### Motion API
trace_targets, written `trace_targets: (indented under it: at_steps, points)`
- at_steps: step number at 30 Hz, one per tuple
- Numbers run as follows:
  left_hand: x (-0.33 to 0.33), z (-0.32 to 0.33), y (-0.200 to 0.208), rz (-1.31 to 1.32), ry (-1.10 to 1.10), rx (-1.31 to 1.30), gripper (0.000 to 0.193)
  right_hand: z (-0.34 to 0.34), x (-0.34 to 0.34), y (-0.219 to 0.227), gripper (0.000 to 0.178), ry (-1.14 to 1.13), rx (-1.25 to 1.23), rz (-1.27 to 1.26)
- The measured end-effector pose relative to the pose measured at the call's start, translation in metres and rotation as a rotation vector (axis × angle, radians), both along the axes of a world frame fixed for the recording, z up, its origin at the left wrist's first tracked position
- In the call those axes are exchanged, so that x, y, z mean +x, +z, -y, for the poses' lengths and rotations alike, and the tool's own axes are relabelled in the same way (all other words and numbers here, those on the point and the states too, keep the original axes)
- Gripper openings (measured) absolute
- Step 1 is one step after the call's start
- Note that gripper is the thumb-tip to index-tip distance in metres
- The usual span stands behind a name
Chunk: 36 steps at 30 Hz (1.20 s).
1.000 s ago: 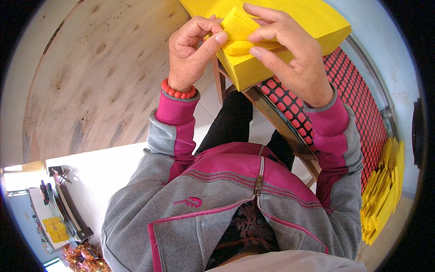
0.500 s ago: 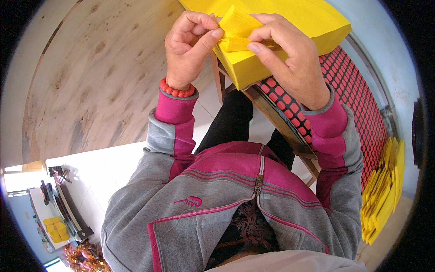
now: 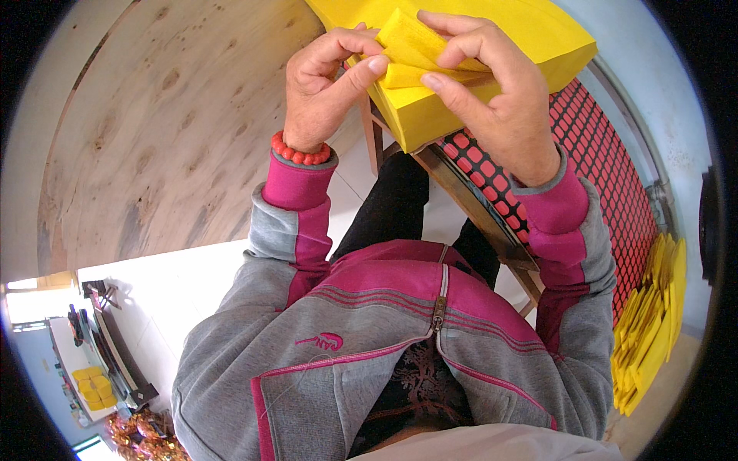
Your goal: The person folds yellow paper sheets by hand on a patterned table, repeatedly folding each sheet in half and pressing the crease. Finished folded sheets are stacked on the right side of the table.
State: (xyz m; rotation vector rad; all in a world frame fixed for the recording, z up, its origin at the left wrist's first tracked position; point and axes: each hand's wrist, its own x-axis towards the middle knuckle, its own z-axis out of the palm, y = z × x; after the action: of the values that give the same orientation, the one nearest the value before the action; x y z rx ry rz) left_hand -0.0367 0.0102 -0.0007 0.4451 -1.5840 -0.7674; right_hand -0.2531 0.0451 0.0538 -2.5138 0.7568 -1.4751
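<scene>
Over a large yellow box-shaped fabric piece (image 3: 434,119), both hands are on a folded yellow cloth strip (image 3: 406,55). My left hand (image 3: 323,96), with red beads at the wrist, pinches the strip's left edge between thumb and fingers. My right hand (image 3: 503,100) has its thumb at the lower fold and its fingers curled over the upper part, with cloth between them. Whether the strip is joined to the box-shaped piece I cannot tell, as my hands cover part of it.
A pale wooden board (image 3: 169,138) stands at the left. Under the yellow piece is a wooden-framed bench (image 3: 492,238) with a red-and-black patterned surface (image 3: 584,154). Several flat yellow fabric pieces (image 3: 649,330) are stacked at the right, near a light blue wall (image 3: 653,92).
My right fingers have lifted and spread from the thumb, showing more of the folded strip. My left hand has shifted slightly right and down, still pinching.
</scene>
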Motion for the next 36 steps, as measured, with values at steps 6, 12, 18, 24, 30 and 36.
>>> trace_targets:
  at_steps: [6,12,18,24,30,36]
  points:
    - [-0.004,0.001,0.001,-0.073,-0.072,0.021,0.011,-0.001,-0.004,0.008,0.02,0.033,0.046,-0.064]
    - [-0.008,-0.001,0.001,-0.172,-0.084,0.053,0.014,-0.001,-0.006,0.008,0.02,0.022,0.057,-0.083]
    - [-0.005,0.0,0.0,-0.137,-0.112,0.001,0.006,0.002,-0.004,0.008,0.019,0.02,-0.054,-0.107]
    - [0.004,0.003,0.003,0.112,-0.016,-0.078,0.02,0.005,-0.006,0.001,0.01,-0.004,-0.056,-0.174]
    - [0.005,0.003,0.005,0.058,-0.1,-0.08,0.019,0.007,-0.005,-0.007,0.01,-0.013,-0.04,-0.11]
    - [0.004,0.003,0.003,0.076,-0.05,-0.039,0.011,0.004,-0.003,-0.005,0.01,-0.018,-0.023,-0.1]
